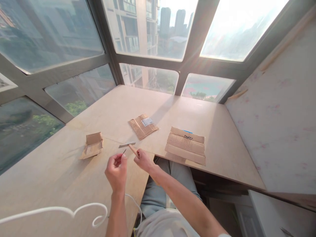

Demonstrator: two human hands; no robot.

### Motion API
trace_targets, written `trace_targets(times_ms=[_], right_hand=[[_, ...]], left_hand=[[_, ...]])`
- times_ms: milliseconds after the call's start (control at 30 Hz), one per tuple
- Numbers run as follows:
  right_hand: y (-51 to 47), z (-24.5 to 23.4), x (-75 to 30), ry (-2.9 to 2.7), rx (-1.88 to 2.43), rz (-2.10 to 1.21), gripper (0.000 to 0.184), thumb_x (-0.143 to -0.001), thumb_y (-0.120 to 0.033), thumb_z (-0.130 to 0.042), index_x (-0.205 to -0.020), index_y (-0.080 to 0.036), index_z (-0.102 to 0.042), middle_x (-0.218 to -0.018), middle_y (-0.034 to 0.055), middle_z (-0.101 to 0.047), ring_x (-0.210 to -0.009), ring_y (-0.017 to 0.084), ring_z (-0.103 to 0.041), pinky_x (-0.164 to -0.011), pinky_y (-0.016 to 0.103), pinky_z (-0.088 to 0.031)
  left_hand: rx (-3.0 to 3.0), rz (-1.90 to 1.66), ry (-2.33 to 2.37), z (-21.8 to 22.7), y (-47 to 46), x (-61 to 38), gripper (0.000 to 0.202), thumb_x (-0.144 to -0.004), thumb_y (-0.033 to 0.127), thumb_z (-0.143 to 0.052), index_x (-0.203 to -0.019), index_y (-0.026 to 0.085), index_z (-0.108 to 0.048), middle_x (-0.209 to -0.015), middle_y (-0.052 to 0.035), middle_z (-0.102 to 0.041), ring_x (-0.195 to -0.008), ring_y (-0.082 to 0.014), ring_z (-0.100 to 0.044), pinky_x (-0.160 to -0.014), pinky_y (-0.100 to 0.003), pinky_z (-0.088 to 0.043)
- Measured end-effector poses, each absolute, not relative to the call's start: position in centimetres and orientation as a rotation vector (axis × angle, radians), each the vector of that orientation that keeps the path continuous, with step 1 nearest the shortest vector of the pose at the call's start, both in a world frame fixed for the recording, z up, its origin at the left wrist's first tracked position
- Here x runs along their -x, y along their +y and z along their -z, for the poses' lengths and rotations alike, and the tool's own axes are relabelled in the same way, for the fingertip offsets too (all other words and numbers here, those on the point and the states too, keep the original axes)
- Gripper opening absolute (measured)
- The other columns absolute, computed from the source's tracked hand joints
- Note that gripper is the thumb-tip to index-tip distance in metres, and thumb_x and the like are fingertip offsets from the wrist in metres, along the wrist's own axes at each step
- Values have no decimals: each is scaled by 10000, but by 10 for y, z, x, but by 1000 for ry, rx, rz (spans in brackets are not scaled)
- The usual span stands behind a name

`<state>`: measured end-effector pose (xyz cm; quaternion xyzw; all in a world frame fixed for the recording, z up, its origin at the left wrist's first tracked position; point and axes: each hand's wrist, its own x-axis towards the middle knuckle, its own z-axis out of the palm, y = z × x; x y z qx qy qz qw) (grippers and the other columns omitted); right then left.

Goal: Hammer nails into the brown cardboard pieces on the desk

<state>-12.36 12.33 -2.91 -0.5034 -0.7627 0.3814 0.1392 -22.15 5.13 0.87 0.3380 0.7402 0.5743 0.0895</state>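
Observation:
My left hand (116, 169) is closed in a pinch on a thin dark nail (124, 151), its tip pointing up and to the right above the wooden tabletop. Beside it, my right hand (144, 160) is wrapped around the wooden handle of a hammer (133, 150). The narrow grey metal head of the hammer lies crosswise just beyond the nail, and I see a small gap between the two. My fingers hide the lower end of the handle and part of the nail.
Folded cardboard (93, 144) stands at left. A flat cardboard piece with a white label (143, 126) lies farther back. Larger cardboard (185, 145) with blue behind it sits at right, near the table edge. A white cable (54, 209) crosses the front left. Windows and a wall border the tabletop (197, 115).

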Motion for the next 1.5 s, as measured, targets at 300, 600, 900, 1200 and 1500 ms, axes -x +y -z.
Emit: trace_targets(times_ms=[300,600,900,1200,1500], right_hand=[[96,-47,-14,-1211,909,-1655,298,-904,-429,-537,-1058,-174,-530,-457,-127,-370,-276,37,-282,-271,147,-198],[66,-35,-138,-666,1039,-1376,290,-808,-388,-685,-1003,-220,-551,-661,-84,-468,-355,-3,-294,-284,106,-227],[45,-9,-174,-589,1137,-1340,288,-816,-451,-675,-947,-242,-527,-603,-107,-347,-353,3,-174,-271,102,-160],[55,5,-181,-570,1143,-1418,338,-811,-485,-680,-905,-231,-477,-588,-115,-354,-349,3,-181,-262,98,-169],[51,10,-187,-542,1147,-1464,360,-787,-476,-697,-921,-236,-465,-554,-130,-350,-330,4,-168,-255,105,-164]], left_hand=[[-1037,-1799,1571,-76,86,160,221,-767,327,-704,-877,140,-663,-839,-58,-726,-695,-159,-692,-672,-279,-573],[-1290,-1296,1158,-45,180,62,187,-746,316,-664,-838,153,-668,-734,-38,-710,-718,-173,-690,-661,-272,-556],[-1780,-947,1157,-26,223,11,84,-728,198,-587,-744,155,-657,-678,-10,-675,-621,-124,-602,-574,-229,-458],[-2148,-747,913,-13,265,2,120,-750,146,-599,-796,176,-706,-754,-14,-708,-690,-127,-596,-678,-254,-463],[-2364,-573,766,-6,275,-1,135,-757,146,-600,-782,203,-719,-756,-23,-700,-752,-153,-587,-718,-273,-454]])
